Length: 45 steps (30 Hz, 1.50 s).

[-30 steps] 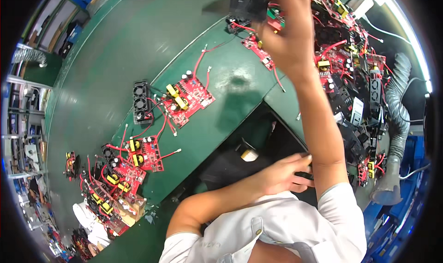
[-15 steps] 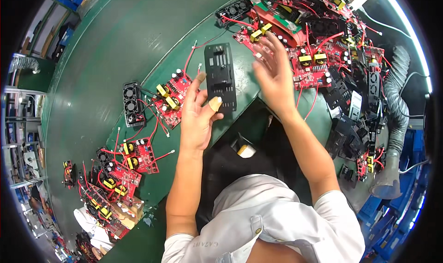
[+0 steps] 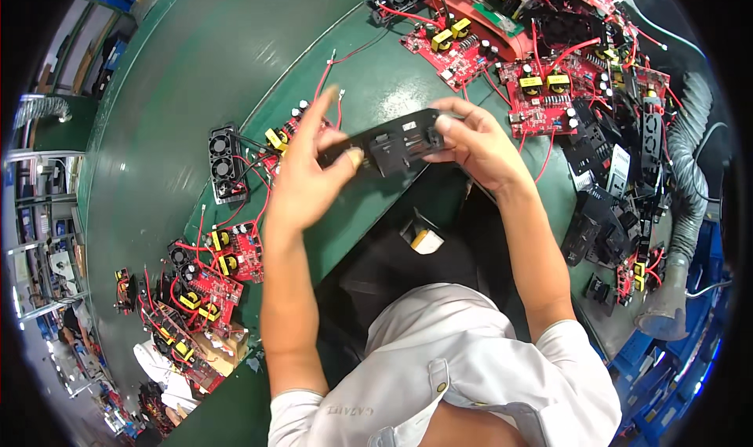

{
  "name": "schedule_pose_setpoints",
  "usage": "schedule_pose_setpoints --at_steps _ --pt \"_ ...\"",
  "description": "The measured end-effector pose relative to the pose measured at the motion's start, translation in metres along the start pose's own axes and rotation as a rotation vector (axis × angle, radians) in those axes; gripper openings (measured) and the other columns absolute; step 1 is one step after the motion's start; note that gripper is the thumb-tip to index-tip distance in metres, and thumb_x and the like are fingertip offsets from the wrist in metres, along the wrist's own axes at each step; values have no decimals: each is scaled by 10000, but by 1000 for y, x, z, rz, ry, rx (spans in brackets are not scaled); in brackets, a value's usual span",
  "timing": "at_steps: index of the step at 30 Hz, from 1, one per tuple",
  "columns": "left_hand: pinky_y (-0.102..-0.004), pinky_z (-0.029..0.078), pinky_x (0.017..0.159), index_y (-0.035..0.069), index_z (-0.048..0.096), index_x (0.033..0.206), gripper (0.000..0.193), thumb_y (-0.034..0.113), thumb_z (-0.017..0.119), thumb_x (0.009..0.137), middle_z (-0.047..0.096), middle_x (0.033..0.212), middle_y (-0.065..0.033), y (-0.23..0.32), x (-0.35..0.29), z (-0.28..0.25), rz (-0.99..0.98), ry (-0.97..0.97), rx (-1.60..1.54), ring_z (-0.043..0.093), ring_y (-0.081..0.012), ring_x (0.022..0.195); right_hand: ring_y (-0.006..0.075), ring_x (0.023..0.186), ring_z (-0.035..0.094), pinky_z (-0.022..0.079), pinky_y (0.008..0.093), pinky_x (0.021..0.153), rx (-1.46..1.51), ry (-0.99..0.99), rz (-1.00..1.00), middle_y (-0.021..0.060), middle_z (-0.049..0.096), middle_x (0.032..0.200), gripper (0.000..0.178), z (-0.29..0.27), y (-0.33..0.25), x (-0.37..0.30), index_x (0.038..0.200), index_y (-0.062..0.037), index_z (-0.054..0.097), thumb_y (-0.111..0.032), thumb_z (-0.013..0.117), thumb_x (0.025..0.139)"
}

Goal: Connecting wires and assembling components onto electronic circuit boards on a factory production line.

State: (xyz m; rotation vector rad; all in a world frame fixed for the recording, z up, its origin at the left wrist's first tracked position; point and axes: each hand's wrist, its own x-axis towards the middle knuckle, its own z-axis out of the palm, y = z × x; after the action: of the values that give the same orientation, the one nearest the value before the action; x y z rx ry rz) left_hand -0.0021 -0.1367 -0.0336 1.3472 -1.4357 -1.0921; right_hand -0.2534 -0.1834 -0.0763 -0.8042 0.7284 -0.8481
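Note:
A black plastic panel (image 3: 390, 143) with slots and a raised block is held up in front of me, lying crosswise and tilted. My right hand (image 3: 482, 145) pinches its right end between thumb and fingers. At the panel's left end is my left hand (image 3: 302, 172), thumb on the near side and the lower fingers behind, its index finger stretched upward and blurred. A tan wrap covers the left thumb tip. Partly hidden behind that hand lies a red circuit board (image 3: 276, 139) with yellow transformers, wired near a black twin-fan unit (image 3: 227, 165).
More red boards (image 3: 541, 94) and fans crowd the far right of the green bench (image 3: 188, 78). Black plastic parts (image 3: 600, 227) are heaped at the right, beside a grey flexible duct (image 3: 690, 165). Several wired boards (image 3: 200, 302) lie at the left.
The panel has turned from upright to crosswise. My right hand has come down from the boards and taken its right end; my left hand has shifted left with its index finger lifted.

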Motion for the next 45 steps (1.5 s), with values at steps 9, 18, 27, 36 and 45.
schedule_pose_setpoints --at_steps 9,18,27,36,45 --pt "-384 555 727 37 550 1346 548 213 716 854 704 933 -159 35 80 -12 173 -77 535 696 -264 861 197 935 691 597 321 812 -139 -132 195 119 674 1100 377 12 11 2 1295 -12 535 -258 584 1014" --pt "-504 532 782 19 590 1178 393 -17 539 790 694 882 -246 -9 92 19 87 -31 1105 685 -427 912 268 1054 665 561 410 917 251 84 38 155 630 1160 386 6 23 9 1380 -75 452 -267 509 1050" --pt "-253 515 727 8 726 1113 231 74 690 894 607 1013 -67 -27 64 0 98 -11 314 658 -110 782 282 1062 663 555 396 928 280 51 -153 154 614 1204 476 0 29 21 1443 -100 391 -352 491 1052" --pt "-221 440 661 -3 733 1120 256 26 717 866 611 882 -15 -26 60 2 167 -75 337 557 -67 749 274 1077 647 552 407 939 256 15 -80 172 575 1217 539 14 33 25 1499 -111 309 -176 542 1017" --pt "-225 455 658 -17 738 1059 213 -2 721 847 640 883 -33 -27 56 7 215 -11 350 584 -79 747 251 1032 669 571 356 885 157 5 -108 158 600 1200 399 26 40 32 1400 -79 343 -207 494 1053"
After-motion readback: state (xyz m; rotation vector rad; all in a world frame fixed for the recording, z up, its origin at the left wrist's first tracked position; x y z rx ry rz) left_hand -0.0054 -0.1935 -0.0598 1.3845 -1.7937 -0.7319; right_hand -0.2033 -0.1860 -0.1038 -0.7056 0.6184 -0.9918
